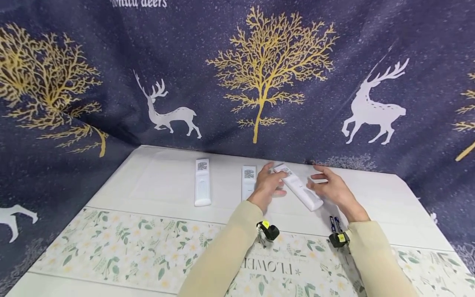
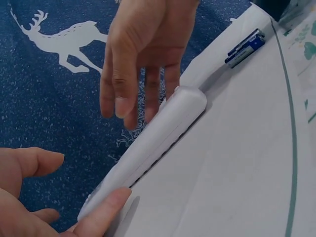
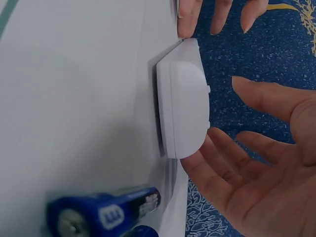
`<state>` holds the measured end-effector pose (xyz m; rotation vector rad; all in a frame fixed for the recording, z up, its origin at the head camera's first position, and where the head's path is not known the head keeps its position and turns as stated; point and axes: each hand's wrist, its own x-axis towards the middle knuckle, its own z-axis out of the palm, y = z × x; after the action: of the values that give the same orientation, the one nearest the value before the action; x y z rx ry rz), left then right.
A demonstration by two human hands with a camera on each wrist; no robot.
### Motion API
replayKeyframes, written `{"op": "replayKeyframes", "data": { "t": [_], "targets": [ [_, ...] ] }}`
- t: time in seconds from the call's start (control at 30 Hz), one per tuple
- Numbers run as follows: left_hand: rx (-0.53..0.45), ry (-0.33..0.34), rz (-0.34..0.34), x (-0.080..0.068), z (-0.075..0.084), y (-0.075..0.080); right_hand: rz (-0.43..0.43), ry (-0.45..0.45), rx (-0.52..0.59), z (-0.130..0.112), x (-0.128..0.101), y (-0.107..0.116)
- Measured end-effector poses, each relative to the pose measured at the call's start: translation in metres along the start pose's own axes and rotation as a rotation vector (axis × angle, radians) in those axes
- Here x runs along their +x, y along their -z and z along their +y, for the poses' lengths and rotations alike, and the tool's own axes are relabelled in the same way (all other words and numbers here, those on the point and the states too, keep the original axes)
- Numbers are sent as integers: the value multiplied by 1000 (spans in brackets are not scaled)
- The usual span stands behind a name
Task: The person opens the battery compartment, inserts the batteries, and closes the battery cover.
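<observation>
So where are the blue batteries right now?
In the head view the blue batteries lie on the white table, on the person's right, just beside the right wrist and nearer the person than the angled white remote.

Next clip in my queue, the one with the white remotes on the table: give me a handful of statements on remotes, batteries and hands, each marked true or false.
1. Three white remotes lie on the table. True: the left remote, the middle remote and the angled remote.
2. The angled remote lies parallel to the other two. False: it lies slanted between the hands.
3. The blue batteries lie beside the right wrist. True.
4. The right hand grips a battery. False: its fingers are open beside the angled remote's end.
5. The left hand touches the angled remote's far end. True.
</observation>
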<state>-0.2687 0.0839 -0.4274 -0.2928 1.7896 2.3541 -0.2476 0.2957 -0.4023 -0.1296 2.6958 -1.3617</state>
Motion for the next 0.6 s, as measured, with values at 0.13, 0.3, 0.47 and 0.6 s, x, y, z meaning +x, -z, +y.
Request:
{"op": "replayKeyframes", "data": {
  "t": [0.13, 0.3, 0.47, 0.6],
  "targets": [
    [-20, 8, -19, 2, 0, 1, -27, 0, -29, 2, 1, -1],
    [-12, 24, -57, 2, -1, 2, -71, 15, -49, 4, 4, -8],
    [4, 47, -76, 1, -1, 0, -100, 33, -44, 4, 6, -15],
    [0, 51, -82, 1, -2, -1, -102, 45, -48, 6, 6, -15]
  ]
}}
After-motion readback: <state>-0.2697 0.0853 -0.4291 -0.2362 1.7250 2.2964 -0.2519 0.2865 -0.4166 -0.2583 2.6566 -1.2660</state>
